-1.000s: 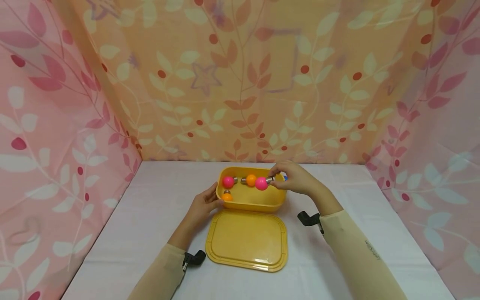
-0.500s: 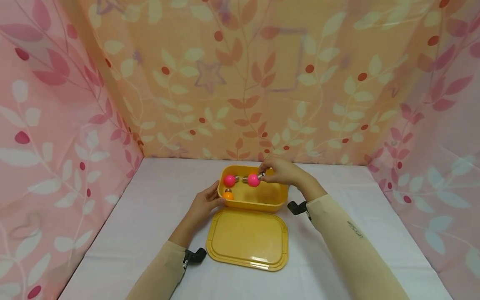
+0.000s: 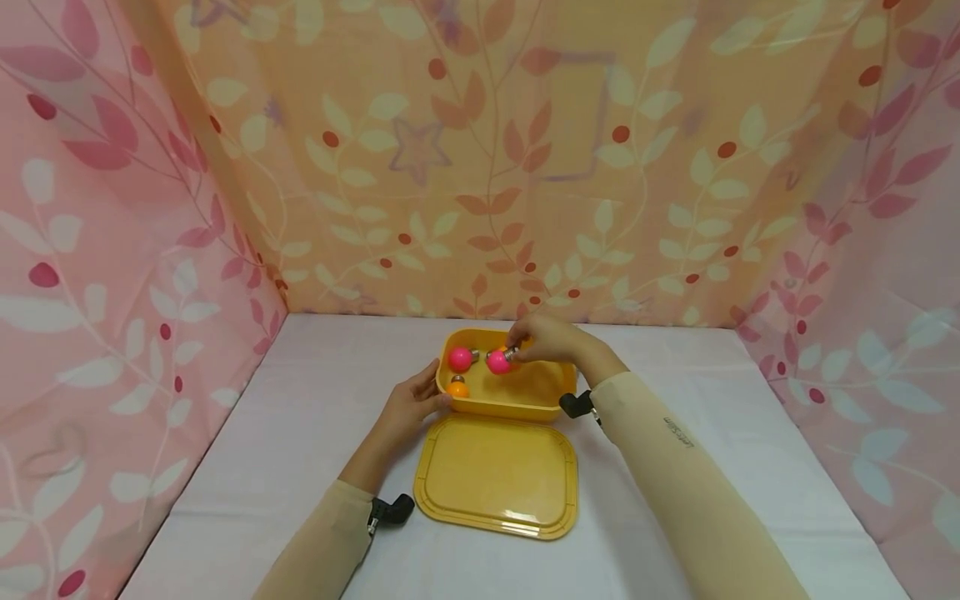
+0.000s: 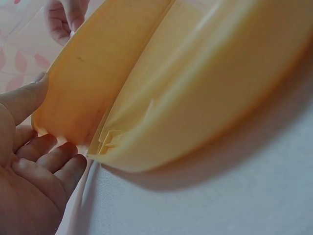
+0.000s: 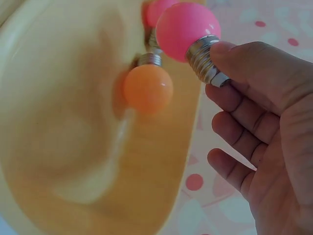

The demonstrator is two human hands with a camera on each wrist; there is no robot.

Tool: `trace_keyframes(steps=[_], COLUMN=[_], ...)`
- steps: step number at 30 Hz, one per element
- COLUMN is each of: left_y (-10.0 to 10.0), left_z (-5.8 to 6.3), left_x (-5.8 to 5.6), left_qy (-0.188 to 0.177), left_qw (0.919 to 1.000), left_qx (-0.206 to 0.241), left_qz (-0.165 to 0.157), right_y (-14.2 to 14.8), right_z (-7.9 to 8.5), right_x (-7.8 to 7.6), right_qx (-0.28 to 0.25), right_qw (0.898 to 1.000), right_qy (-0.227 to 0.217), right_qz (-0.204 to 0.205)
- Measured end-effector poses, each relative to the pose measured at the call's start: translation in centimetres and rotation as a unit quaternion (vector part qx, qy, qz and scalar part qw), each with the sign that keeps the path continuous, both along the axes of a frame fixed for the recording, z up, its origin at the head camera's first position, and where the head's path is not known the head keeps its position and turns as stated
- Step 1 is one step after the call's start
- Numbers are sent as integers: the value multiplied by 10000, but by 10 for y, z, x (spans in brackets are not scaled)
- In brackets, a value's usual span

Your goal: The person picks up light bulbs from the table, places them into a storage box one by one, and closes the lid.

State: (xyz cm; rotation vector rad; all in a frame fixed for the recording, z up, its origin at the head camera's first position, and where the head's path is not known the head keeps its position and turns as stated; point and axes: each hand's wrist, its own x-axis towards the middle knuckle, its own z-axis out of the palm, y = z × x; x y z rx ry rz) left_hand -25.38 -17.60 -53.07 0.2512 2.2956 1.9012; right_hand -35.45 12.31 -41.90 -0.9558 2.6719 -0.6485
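Observation:
My right hand (image 3: 553, 340) pinches a pink light bulb (image 5: 188, 32) by its silvery screw base, between thumb and forefinger, over the yellow plastic box (image 3: 510, 411). The other fingers are loosely bent. Below the held bulb in the right wrist view, an orange bulb (image 5: 148, 89) lies inside against the far wall. At the left end of the box rest another pink bulb (image 3: 460, 359) and a second orange bulb (image 3: 457, 389). My left hand (image 3: 407, 407) grips the box's left end, thumb at the front corner and fingers along the outer side.
A flat yellow lid (image 3: 495, 475) lies on the white tablecloth (image 3: 300, 467) right in front of the box. Patterned curtains (image 3: 480, 167) stand behind the table and on both sides. A black wrist camera (image 3: 392, 510) juts from each sleeve.
My right hand has carried the pink bulb leftward and slightly down, over the orange bulb at the far wall. My left hand stays on the box.

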Motion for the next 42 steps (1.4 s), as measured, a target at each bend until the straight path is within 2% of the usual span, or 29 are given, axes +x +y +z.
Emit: trace_keyframes(steps=[9,15,21,25,34,39,42], left_y=[0,-1,-1,0,0,1,0], left_z=[0,-2,-1,-1,-1,-2,0], left_x=[1,-1,-1,-1,1,-1,-1], left_qy=[-56,-126,-123,-162,-121,-148,-138], left_qw=[9999,9999,9999,9998,9996,9996,9998], left_qx=[58,101,82,104,238,250,146], left_qz=[68,28,26,49,93,25,89], right_y=[-14,-22,-29,-32,-30,-20,-15], right_z=[-3,-11,-22,-24,-17,-9,-5], right_x=[-7,-8,-6,-4,0,9,17], right_qx=[198,48,-1,38,55,6,-98], right_qw=[9992,9975,9971,9966,9971,9983,9992], right_qy=[-344,-698,-722,-802,-679,-526,-332], right_qz=[17,134,233,169,328,263,191])
